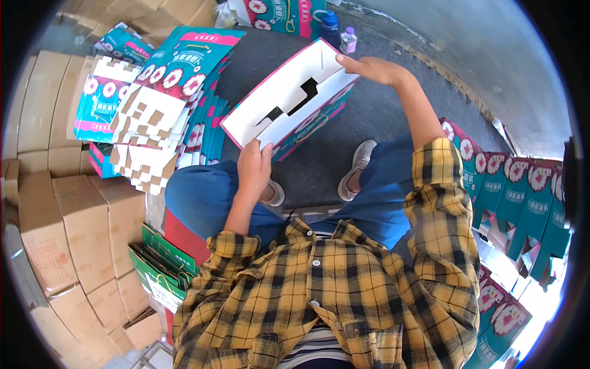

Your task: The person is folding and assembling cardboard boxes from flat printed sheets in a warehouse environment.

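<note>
A teal and pink printed carton [316, 126] is held tilted in front of my knees. Its white inner side [270, 98] faces up, and dark gaps show between the notched white flaps. My left hand [253, 166] grips the near-left corner, thumb on the white edge and the other fingers partly hidden. At the far-right corner, my right hand [378, 69] closes on the rim with its thumb on the upper edge. The carton's underside is out of sight.
Flat printed cartons [184, 67] are piled to the left, beside stacked brown boxes [80, 227]. Green paper bags [163, 264] stand by my left knee. Printed teal cartons [516, 190] line the right. A blue bottle [330, 29] and a small purple-capped bottle [348, 40] stand beyond the carton.
</note>
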### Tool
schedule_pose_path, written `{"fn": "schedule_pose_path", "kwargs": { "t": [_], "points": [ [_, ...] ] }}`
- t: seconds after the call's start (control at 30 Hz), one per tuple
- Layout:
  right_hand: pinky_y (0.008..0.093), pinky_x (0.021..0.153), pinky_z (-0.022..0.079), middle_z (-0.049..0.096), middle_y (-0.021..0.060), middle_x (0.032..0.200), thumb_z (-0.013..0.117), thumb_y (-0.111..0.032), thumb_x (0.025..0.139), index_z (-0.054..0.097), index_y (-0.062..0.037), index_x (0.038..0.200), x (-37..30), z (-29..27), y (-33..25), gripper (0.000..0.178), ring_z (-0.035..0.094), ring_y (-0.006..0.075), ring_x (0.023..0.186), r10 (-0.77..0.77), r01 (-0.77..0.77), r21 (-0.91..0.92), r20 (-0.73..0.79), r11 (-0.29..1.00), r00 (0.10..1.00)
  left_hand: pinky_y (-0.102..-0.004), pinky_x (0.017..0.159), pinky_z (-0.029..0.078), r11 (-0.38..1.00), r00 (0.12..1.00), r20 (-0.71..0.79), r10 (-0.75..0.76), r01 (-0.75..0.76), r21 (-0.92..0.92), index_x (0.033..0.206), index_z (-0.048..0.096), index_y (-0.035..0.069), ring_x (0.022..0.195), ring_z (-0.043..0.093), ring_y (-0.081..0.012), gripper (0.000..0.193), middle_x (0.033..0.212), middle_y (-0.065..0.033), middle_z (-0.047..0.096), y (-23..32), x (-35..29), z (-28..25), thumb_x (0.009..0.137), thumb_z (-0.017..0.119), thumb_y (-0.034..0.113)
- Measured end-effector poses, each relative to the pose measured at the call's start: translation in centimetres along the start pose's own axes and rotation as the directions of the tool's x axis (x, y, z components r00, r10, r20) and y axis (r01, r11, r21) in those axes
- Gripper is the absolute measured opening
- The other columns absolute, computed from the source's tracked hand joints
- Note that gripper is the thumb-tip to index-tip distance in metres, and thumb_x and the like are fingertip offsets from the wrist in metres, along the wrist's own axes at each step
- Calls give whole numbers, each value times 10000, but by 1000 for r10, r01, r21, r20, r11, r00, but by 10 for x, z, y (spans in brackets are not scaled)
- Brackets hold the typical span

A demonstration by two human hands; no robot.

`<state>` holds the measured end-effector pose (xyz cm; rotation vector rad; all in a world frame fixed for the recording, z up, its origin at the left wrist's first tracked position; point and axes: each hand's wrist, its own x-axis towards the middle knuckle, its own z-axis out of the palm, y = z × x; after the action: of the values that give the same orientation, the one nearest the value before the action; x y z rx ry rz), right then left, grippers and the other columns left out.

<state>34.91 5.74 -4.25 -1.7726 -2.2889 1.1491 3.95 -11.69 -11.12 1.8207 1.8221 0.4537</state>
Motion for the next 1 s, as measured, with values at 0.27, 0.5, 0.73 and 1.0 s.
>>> {"fn": "schedule_pose_path", "kwargs": {
  "t": [0.27, 0.5, 0.73, 1.0],
  "points": [
    [422, 987, 394, 540, 168, 1259, 557, -449, 851, 523, -79, 1255, 7, 36, 3, 549, 503, 358, 1162, -425, 336, -276, -397, 901, 814, -446, 999, 334, 982, 805, -584, 102, -173, -68, 1321, 393, -23, 1224, 417, -385, 532, 1286, -260, 456, 6, 10, 24, 864, 576, 178],
    [394, 907, 452, 510, 87, 1234, 749, -234, 702, 514, -96, 1211, 2, 75, -12, 578, 487, 280, 1150, -697, 456, -675, -121, 580, 707, -482, 1054, 266, 897, 896, -267, 355, -247, 367, 1286, 473, 18, 1284, 380, -320, 537, 1358, -169, 444, 7, 6, 22, 832, 618, 266],
    [381, 823, 483, 582, 71, 1042, 740, -233, 706, 597, -97, 1109, 14, 78, -14, 449, 539, 258, 1036, -569, 442, -632, 1, 636, 822, -463, 1040, 290, 890, 915, -209, 345, -248, 384, 1250, 497, 5, 1227, 443, -307, 488, 1300, -164, 500, 1, 11, 27, 851, 594, 269],
    [388, 847, 475, 601, 97, 1062, 662, -318, 801, 617, -84, 1087, 4, 64, -22, 373, 543, 280, 1060, -562, 444, -526, -80, 725, 824, -458, 1036, 298, 924, 908, -241, 344, -281, 260, 1246, 482, -6, 1252, 397, -349, 521, 1320, -205, 453, 3, 7, 16, 822, 627, 261]
  ]
}}
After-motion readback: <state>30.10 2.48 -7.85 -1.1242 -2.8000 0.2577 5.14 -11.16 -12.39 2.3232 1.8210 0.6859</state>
